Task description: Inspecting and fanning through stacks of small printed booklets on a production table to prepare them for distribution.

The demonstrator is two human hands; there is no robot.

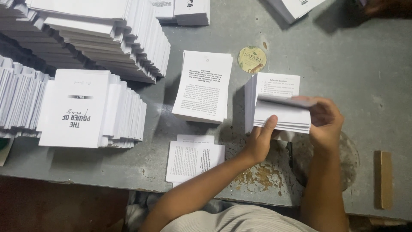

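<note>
Grey and scuffed, the tabletop (343, 56) carries printed paper almost everywhere on its left half, while its right half lies mostly bare, with a worn, rust-coloured patch near the front edge.

Seen from the head camera, the left hand (259, 144) presses against the near edge of a thick stack of white pages (279, 109); its thumb lies up along the side, apparently to keep the sheets squared. The right hand (324, 122) has its fingers (313, 105) curled over the top of the same stack and pinches a lifted sheaf, which bends upward and uncovers a printed page beneath. So both hands close on this one stack, which stands right of centre on the tabletop.

Just left of it sits a lower pile of text pages (201, 86), set apart by a narrow gap. A few loose printed sheets (193, 157) lie nearer the front edge, just beside the left forearm. A round green coaster (252, 59) lies beyond the two piles. Far left, fanned rows of white booklets (90, 109) and taller stacks (94, 34) crowd the tabletop, so little room is left there.

To the right, a small wooden block (383, 178) rests well apart from the hands near the front edge; between them the surface gives open room.
</note>
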